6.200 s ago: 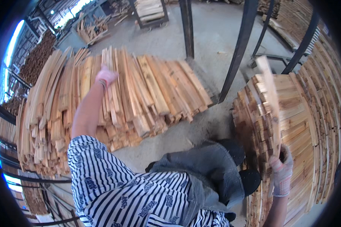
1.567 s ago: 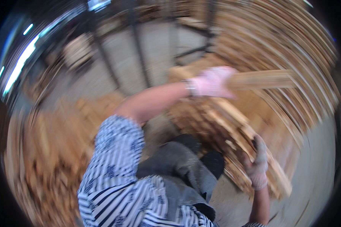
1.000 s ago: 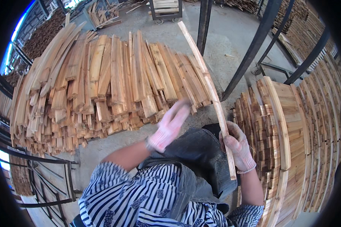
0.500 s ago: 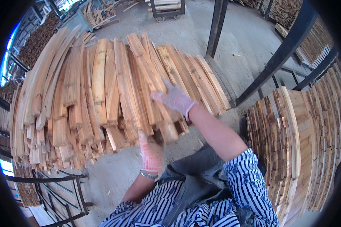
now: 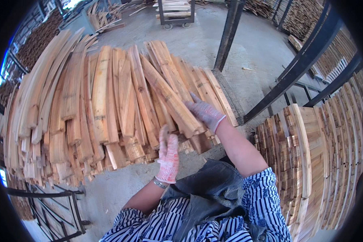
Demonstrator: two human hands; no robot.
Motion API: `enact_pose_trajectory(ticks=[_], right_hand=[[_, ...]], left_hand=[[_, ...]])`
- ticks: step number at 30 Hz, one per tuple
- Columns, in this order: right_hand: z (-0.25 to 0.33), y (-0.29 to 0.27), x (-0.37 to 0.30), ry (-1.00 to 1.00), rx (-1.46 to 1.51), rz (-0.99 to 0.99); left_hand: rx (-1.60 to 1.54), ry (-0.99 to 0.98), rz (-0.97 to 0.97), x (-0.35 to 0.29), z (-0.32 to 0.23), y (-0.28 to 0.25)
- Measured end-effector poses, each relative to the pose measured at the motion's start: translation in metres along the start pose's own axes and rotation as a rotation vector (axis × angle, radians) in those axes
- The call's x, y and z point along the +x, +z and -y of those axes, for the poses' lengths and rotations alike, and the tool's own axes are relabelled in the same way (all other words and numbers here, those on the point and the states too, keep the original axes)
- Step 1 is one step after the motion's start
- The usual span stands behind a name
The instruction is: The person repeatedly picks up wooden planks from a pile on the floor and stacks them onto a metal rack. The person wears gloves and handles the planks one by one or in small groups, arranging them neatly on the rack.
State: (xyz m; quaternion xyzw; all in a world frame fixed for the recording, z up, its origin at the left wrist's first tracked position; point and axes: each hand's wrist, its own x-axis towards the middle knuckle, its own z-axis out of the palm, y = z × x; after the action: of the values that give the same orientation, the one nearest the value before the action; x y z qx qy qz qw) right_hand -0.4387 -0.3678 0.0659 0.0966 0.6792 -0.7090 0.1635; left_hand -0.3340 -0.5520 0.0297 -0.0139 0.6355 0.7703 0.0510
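Observation:
A large stack of rough wooden boards (image 5: 103, 97) spreads out ahead of me, their near ends uneven. One board (image 5: 169, 97) lies slanted across the top, its near end pointing right towards me. My right hand (image 5: 207, 113), in a thin pale glove, rests with stretched fingers against that board's right side and the boards beside it. Close to the near ends, left of the slanted board's end, my left hand (image 5: 168, 157) points upward with thumb and fingers apart. Its glove is white with reddish marks. I see nothing held in it.
Another stack of boards (image 5: 306, 149) stands close at my right. Dark metal posts (image 5: 230, 36) rise beyond the pile, and a metal frame (image 5: 74, 209) stands at lower left. A wheeled cart (image 5: 176, 18) carrying wood is at the far side.
The slanted board's near end has swung right, and my right hand has shifted right and slightly nearer. My left hand has moved slightly right, away from the board ends. The view has shifted somewhat.

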Motion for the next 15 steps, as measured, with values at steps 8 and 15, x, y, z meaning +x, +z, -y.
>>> enact_pose_trajectory(ticks=[8,15], right_hand=[[-0.029,-0.009,0.005,-0.050,0.219,0.051],[-0.026,0.019,0.000,-0.119,-0.222,-0.018]], left_hand=[[0.260,-0.003,0.212,0.012,-0.033,-0.009],[0.049,-0.037,0.066,0.062,-0.048,0.003]])
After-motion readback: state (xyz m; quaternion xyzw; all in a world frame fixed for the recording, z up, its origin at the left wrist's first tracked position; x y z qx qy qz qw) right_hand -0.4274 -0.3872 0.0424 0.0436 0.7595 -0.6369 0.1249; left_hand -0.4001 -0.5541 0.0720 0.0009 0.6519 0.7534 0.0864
